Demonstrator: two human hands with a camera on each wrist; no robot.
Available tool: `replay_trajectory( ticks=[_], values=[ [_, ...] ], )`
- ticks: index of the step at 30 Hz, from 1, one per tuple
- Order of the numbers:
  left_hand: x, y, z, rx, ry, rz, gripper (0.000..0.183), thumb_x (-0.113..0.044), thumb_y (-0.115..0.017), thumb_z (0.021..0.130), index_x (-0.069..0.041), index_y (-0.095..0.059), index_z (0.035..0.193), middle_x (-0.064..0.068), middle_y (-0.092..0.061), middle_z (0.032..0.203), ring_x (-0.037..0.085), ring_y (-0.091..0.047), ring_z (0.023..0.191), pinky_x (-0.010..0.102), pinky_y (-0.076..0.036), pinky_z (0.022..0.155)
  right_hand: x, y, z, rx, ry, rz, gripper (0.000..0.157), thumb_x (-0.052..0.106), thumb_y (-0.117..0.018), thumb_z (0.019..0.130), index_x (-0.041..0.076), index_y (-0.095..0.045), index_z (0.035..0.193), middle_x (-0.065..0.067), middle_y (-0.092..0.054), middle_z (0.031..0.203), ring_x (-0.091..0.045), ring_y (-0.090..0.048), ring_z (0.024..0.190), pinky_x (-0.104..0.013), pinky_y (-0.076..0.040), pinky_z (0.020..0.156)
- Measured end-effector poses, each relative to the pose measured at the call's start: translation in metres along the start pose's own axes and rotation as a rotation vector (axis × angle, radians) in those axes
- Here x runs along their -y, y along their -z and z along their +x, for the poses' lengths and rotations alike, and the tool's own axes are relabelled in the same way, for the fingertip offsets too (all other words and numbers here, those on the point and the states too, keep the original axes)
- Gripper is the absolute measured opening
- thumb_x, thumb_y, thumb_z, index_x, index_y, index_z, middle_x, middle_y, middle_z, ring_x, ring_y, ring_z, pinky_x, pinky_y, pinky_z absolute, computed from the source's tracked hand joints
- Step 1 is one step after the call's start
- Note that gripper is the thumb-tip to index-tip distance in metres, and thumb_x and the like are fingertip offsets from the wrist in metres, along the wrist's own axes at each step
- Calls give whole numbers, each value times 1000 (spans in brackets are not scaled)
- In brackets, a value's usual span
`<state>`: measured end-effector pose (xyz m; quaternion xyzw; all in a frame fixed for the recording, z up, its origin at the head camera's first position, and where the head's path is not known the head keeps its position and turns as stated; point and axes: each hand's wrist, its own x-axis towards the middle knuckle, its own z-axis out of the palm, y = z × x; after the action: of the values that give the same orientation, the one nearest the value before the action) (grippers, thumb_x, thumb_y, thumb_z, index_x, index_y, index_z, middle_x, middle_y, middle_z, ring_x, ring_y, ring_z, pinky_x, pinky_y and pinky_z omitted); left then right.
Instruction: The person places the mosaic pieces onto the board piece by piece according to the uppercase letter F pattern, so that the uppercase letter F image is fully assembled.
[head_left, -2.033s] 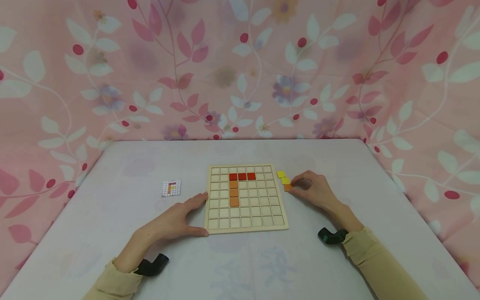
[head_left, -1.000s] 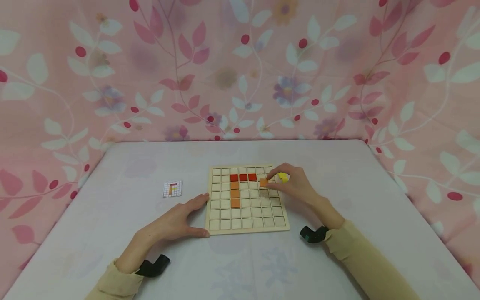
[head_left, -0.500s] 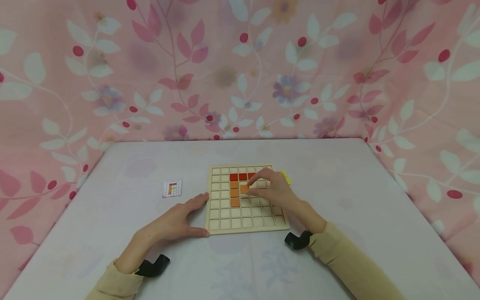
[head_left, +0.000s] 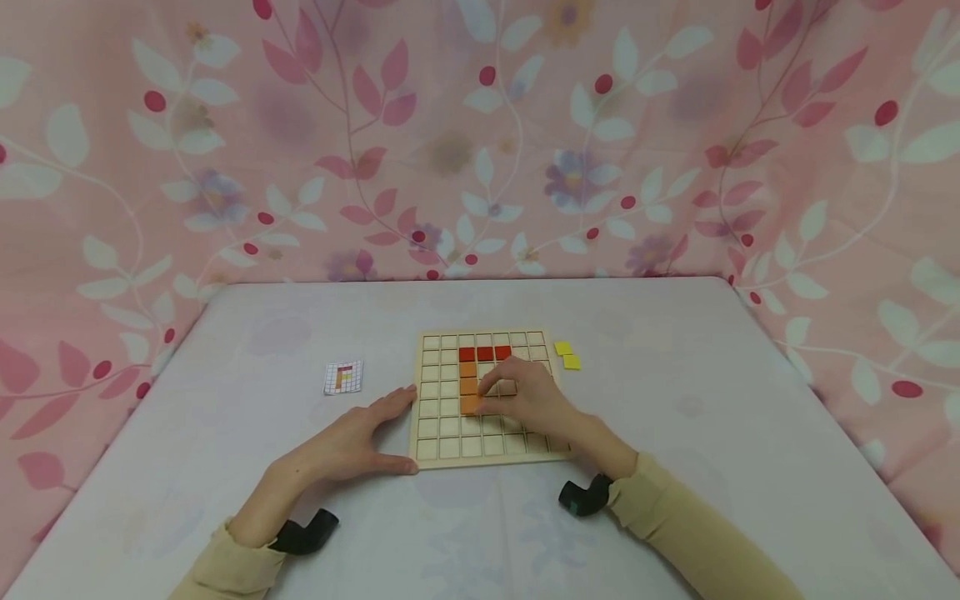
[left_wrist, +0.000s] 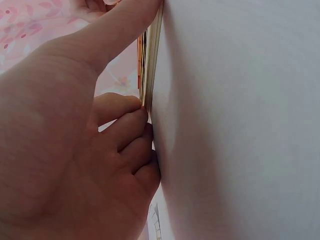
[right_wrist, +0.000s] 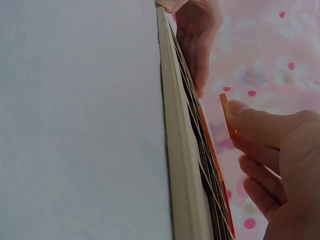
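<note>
A wooden grid board (head_left: 470, 447) lies on the table, with a row of red tiles (head_left: 484, 354) and a column of orange tiles (head_left: 468, 369) below the row's left end. My right hand (head_left: 536, 400) is over the board, pinching a loose orange tile (right_wrist: 227, 116) between thumb and fingers. The right wrist view shows that tile on edge, apart from the board's surface. My left hand (head_left: 341, 442) rests at the board's left side, thumb and fingertips touching its edge. In the left wrist view the left hand's fingers (left_wrist: 125, 122) meet that edge.
Two yellow tiles, one farther back (head_left: 563, 348) and one nearer (head_left: 572, 362), overlap at a corner right of the board. A small card (head_left: 343, 377) printed with a coloured grid pattern lies to the left. A floral curtain (head_left: 480, 142) hangs behind the table.
My right hand took the orange tile from beside the yellow ones and carried it left across the board, then nearer to me, beside the column's lower end. The left hand stayed put.
</note>
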<state>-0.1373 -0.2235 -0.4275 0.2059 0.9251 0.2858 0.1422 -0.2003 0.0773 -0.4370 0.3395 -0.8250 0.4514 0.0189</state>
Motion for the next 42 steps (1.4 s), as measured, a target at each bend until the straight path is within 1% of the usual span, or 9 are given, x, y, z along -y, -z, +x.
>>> replay_trajectory(
  ticks=[3, 6, 10, 15, 21, 28, 35, 42],
  values=[
    [1, -1, 0, 1, 5, 0, 107, -60, -80, 74, -19, -30, 159, 2, -29, 164, 29, -25, 152, 53, -28, 119, -1, -4, -2, 22, -4, 5, 22, 22, -90, 75, 16, -76, 92, 8, -73, 91, -13, -66, 93, -36, -53, 88],
    [2, -1, 0, 0, 10, 0, 107, -61, -80, 74, -20, -30, 159, 1, -29, 164, 28, -25, 152, 54, -28, 119, -1, -7, -3, 53, 14, -7, 23, 24, -90, 75, 17, -76, 91, 10, -72, 90, -11, -64, 93, -32, -53, 87],
    [2, -2, 0, 1, 12, -4, 107, -62, -80, 74, -21, -30, 159, 0, -29, 164, 28, -25, 152, 54, -28, 119, -2, -8, -5, 99, 41, -33, 22, 28, -89, 76, 20, -76, 92, 13, -71, 89, -10, -61, 90, -28, -52, 82],
    [1, -1, 0, 3, 6, -8, 106, -61, -80, 74, -20, -30, 159, 1, -29, 164, 28, -25, 152, 54, -28, 119, -2, -8, -6, 127, 41, -45, 23, 30, -88, 77, 21, -75, 93, 14, -68, 90, -12, -59, 88, -25, -50, 77],
    [0, 0, 0, 2, 1, -5, 106, -60, -80, 74, -19, -30, 159, 1, -29, 164, 28, -25, 152, 54, -28, 119, -4, -9, -6, 116, 80, -49, 26, 31, -88, 76, 19, -75, 94, 11, -68, 90, -12, -59, 86, -24, -50, 74],
    [0, 0, -1, 0, 8, 7, 106, -61, -80, 74, -20, -30, 159, 1, -29, 164, 27, -26, 151, 53, -29, 119, -2, -7, -5, 90, 162, -73, 30, 27, -91, 71, 14, -76, 93, 8, -72, 89, -12, -61, 87, -28, -52, 76],
    [1, -1, -1, -2, 12, 7, 107, -62, -79, 74, -22, -29, 159, 0, -29, 164, 27, -26, 152, 54, -29, 119, -4, -8, -5, 88, 173, -68, 31, 26, -92, 69, 13, -76, 92, 8, -72, 89, -12, -62, 87, -29, -52, 76],
    [0, -1, -1, 1, 17, -6, 106, -62, -80, 74, -22, -30, 159, 0, -29, 164, 27, -26, 152, 54, -28, 119, -7, -9, -6, 81, 180, -60, 31, 26, -92, 69, 14, -76, 92, 8, -72, 89, -12, -62, 87, -28, -52, 75]
  ],
)
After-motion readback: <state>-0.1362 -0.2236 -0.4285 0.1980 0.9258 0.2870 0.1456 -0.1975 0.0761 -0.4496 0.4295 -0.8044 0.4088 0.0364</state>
